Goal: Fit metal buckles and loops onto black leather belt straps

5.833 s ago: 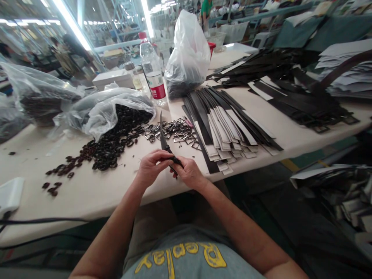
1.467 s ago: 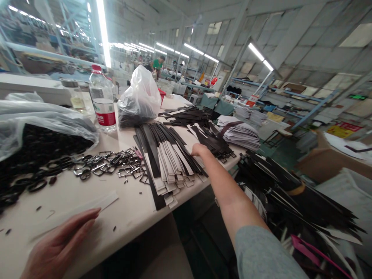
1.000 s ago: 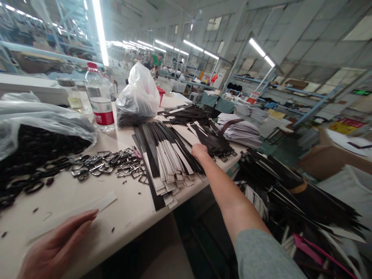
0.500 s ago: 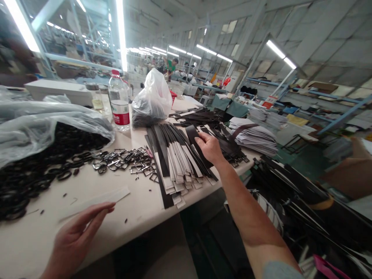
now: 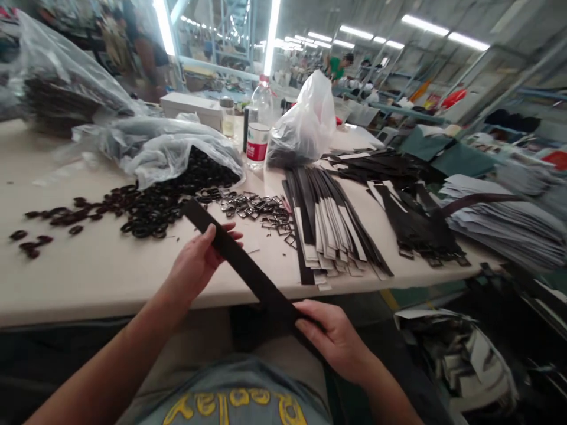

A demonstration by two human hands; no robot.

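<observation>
One dark belt strap (image 5: 248,271) now spans both hands, held in front of the torso at the near edge of the pale work table (image 5: 88,277). Change from the preceding view: the right arm is no longer stretched out to the strap stack. The right hand has come back toward the lap, and the left hand no longer lies by the white paper strip. The head view has also swung left.

Strap long axis: diagonal, upper end pointing away from the body and left toward the rings, lower end down and right over the lap. Its upper end is near the rings but apart from them.

Left hand (image 5: 192,268): forearm rising from lower left, palm turned up, strap lying across the fingers, thumb raised beside it. Whether the thumb presses on the strap cannot be told.
Right hand (image 5: 334,336): forearm coming in from lower right, fingers and thumb closed around the strap's lower end.

Surroundings: dark oval rings (image 5: 150,215) spill from a clear plastic bag (image 5: 172,156). Metal buckles (image 5: 254,206) lie just beside them. Beyond the hands are a stack of dark strips with white backing (image 5: 330,224) and a water bottle with a red label (image 5: 258,133).
</observation>
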